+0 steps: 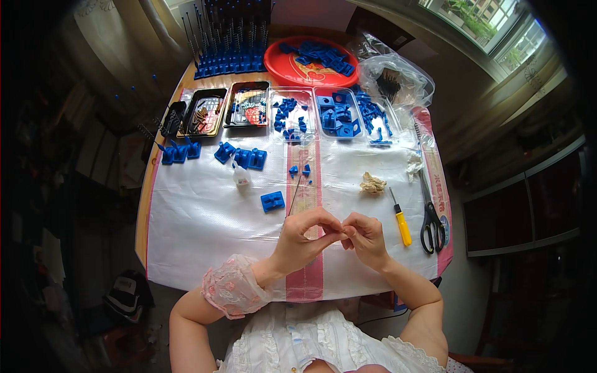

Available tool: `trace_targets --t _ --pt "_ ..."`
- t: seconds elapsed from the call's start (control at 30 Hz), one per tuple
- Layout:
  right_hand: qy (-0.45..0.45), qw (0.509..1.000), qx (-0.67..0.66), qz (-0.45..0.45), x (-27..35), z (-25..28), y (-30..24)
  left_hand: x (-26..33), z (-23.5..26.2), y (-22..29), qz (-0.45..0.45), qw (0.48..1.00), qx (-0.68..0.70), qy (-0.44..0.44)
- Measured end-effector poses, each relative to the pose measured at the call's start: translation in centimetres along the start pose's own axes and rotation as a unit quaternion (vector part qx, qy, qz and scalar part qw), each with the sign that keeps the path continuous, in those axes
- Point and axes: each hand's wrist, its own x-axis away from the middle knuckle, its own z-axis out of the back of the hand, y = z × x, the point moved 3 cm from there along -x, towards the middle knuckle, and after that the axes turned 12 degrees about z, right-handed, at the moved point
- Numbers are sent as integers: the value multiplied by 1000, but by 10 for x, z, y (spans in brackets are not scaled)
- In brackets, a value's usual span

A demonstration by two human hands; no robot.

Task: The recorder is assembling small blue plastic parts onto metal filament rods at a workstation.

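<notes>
Left hand [298,241]: thumb and index pinched, contents indiscernible
Right hand [368,241]: likewise, fingertips meeting left's
Thin rod [295,196]: beyond left hand, the nearer; axis pointing away

A room at home, by the look of it, doubling as a workshop.
Curtains [536,87] flank a window [469,17]; the sheet-covered table [205,236] holds trays [247,127] of blue parts [341,110], a screwdriver [402,225], scissors [430,216].

A head-worn fisheye looks down — close above the table [143,224].
</notes>
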Motion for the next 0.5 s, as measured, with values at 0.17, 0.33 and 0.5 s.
trace_targets --t 0.17,0.33,0.5 --pt "6 993 105 61 -2 1 -6 -2 1 7 -74 994 -76 29" --pt "3 956 256 139 -7 4 -20 -1 1 7 -64 994 -84 35" --pt "-4 936 307 172 -9 4 -24 -2 1 7 -35 996 -82 29"
